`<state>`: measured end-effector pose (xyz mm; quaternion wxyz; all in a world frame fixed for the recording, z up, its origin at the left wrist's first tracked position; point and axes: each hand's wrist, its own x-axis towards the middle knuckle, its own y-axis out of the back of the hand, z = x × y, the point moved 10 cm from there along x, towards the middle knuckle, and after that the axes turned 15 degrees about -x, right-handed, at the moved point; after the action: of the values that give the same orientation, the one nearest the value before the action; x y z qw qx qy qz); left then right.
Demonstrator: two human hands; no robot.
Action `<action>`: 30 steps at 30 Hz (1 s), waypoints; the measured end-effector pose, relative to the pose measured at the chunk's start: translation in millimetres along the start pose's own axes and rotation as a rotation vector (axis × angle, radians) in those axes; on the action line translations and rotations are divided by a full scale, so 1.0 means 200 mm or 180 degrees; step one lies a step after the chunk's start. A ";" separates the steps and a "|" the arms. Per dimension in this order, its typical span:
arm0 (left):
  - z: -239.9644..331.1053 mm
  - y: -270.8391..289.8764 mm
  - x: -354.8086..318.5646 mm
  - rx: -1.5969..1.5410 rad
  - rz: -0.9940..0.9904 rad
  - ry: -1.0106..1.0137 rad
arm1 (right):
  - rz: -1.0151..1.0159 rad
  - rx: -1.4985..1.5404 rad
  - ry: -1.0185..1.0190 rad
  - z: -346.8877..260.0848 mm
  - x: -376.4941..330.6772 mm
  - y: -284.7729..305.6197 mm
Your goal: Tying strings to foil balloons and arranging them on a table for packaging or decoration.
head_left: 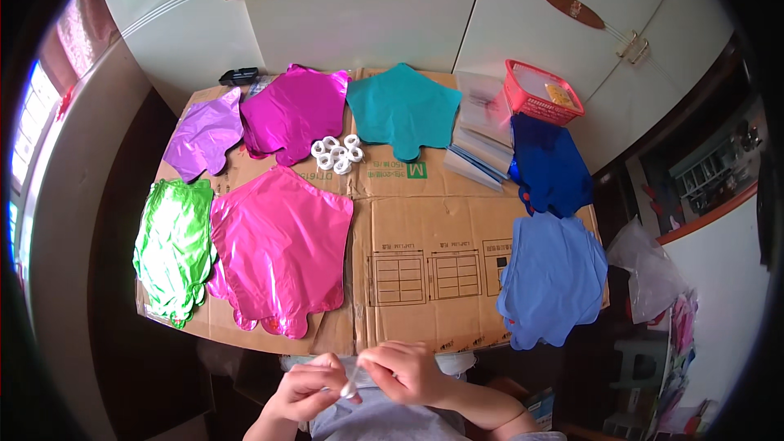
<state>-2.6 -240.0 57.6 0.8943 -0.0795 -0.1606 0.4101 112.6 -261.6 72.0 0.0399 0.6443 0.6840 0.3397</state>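
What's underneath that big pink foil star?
Beside the pink foil star, cardboard shows; several pink tabs along its lower edge suggest more layers beneath. Anything under its middle is covered and can't be seen.

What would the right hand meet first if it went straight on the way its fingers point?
Pointing left, the right hand would likely meet the left hand, holding a small white roll; depth is unclear.

Left grip (312, 388) and right grip (403, 370) share a white strand (354, 375)

By the near edge of the cardboard (396, 216), the left pinches a small white roll (349, 390), the right the strand's upper end. White rings (336, 155) cluster near a teal sheet (404, 106) and a magenta sheet (302, 110). Left lie a lilac sheet (204, 135), a green sheet (174, 249) and a pink sheet (282, 249); right, a navy sheet (555, 167) beyond a pale-blue sheet (551, 278).
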 end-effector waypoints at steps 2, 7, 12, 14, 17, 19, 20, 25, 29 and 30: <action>-0.04 0.07 -0.04 -0.0672 0.0621 -0.0141 | -0.0128 -0.0167 0.0248 -0.02 -0.02 -0.08; 0.01 -0.08 0.03 0.0581 -0.0640 -0.0087 | -0.0024 -0.0036 -0.0193 0.00 0.02 0.05; -0.04 0.05 0.03 0.0904 0.0452 0.0055 | 0.0019 -0.0227 0.0026 -0.02 -0.01 -0.03; -0.04 0.01 0.03 0.1394 0.0218 0.0105 | 0.0016 -0.0440 -0.0028 -0.04 0.00 0.05; -0.10 -0.02 0.01 -0.0214 0.0030 0.0481 | 0.0261 -0.0415 -0.0130 0.05 0.04 0.08; -0.11 -0.01 0.00 -0.1253 0.0130 0.0307 | 0.0028 -0.0304 -0.0513 0.15 0.04 0.01; -0.10 0.02 0.01 -0.0885 0.0295 0.0285 | 0.0100 -0.0315 -0.0366 0.11 0.02 -0.01; -0.15 0.07 0.00 -0.0715 0.0671 0.0350 | 0.0194 -0.0497 0.0024 -0.01 -0.01 0.03; -0.19 0.06 -0.01 -0.1366 0.0731 0.0446 | 0.0558 -0.0524 0.0470 -0.11 0.01 0.13; -0.19 0.06 -0.01 -0.1379 0.0692 0.0408 | 0.0676 -0.0541 0.0606 -0.13 0.01 0.16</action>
<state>1.0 -234.1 18.3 0.8153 -0.3120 -0.1782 0.4540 125.9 -272.6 109.3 -0.0068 0.6722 0.5816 0.4581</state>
